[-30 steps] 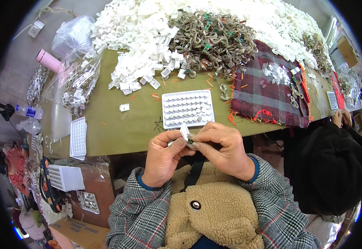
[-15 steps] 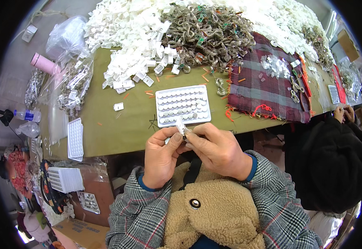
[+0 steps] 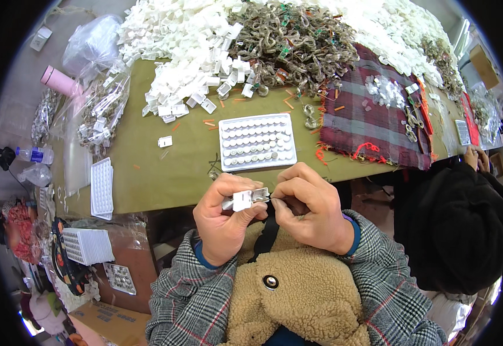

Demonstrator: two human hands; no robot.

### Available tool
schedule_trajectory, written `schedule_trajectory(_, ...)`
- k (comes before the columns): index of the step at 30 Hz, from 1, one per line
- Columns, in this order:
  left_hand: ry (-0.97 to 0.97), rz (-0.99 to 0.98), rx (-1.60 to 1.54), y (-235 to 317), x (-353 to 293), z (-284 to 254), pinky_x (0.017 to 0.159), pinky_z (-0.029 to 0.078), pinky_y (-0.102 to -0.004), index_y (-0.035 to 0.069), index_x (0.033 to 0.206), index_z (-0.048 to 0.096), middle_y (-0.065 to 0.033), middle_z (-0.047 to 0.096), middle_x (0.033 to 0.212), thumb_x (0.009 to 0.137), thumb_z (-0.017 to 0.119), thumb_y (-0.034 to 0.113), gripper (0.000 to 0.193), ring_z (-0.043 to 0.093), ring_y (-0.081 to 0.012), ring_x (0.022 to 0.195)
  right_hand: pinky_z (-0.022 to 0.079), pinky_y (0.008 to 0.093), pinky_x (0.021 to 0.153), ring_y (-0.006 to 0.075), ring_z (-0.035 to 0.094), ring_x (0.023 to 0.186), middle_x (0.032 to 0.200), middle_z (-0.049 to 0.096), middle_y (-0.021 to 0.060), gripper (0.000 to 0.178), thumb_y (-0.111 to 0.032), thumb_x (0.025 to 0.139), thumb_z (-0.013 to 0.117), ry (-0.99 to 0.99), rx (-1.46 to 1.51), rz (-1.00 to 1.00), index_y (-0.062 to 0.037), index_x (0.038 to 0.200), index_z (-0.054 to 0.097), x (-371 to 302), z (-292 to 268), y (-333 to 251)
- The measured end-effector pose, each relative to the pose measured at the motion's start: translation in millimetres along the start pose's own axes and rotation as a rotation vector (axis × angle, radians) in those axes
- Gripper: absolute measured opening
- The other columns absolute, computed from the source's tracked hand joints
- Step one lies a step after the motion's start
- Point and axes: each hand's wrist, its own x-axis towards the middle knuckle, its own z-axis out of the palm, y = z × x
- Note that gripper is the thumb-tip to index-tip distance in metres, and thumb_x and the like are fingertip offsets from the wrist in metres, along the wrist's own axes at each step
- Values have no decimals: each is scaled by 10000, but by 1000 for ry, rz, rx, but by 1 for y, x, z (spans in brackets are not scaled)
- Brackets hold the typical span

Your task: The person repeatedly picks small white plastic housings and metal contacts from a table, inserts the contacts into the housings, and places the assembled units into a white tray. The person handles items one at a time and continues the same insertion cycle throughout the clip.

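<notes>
My left hand [image 3: 221,222] is closed around a small white plastic case [image 3: 242,201], gripping it between thumb and fingers. The case lies sideways, and its clear, hollow-looking end points toward my right hand [image 3: 315,214]. At that end the right thumb and forefinger are pinched together; what sits between them is too small to make out. Just beyond my hands, a white tray [image 3: 221,144] on the table holds rows of small round white pieces.
Heaps of white plastic cases [image 3: 188,69] and coiled clear cords [image 3: 292,49] cover the table's far side. A plaid cloth [image 3: 367,115] lies to the right, near another person [image 3: 459,225]. Stacked trays [image 3: 87,247] stand at lower left, below a pink bottle [image 3: 60,81].
The white case has turned from pointing away from me to lying sideways. My right fingers have drawn off its body to its right end.
</notes>
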Motion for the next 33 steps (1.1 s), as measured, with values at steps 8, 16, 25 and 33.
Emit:
schedule_trajectory(8,-52,-71,-262,-9,0,-6,665,601,-271,-38,1071,583,-154,653,1014,908,716,64,234,682,-167,786,462,236,572,62,568,689,860,577,34,80,37,878,664,-89,401,358,25,923,600,-3,4,5)
schedule_trajectory(16,-64,-520,-869,-18,1,-11,612,620,-287,-12,1191,579,-166,686,1013,1004,599,203,286,702,-171,747,501,226,663,78,607,791,971,631,64,52,51,911,628,-85,689,648,32,945,595,-6,4,11)
schedule_trajectory(25,-38,-552,-537,-18,-6,-11,730,638,-324,-31,1085,609,-160,707,981,994,606,94,155,734,-237,835,512,300,682,218,641,778,957,619,143,102,42,862,635,-83,86,83,35,957,672,-3,4,6)
schedule_trajectory(33,-60,-686,-545,-19,-6,-17,764,642,-325,-26,1099,599,-215,708,1039,990,599,69,145,739,-245,865,507,293,652,204,643,721,858,658,112,118,64,816,703,240,-275,112,24,926,706,5,-8,44)
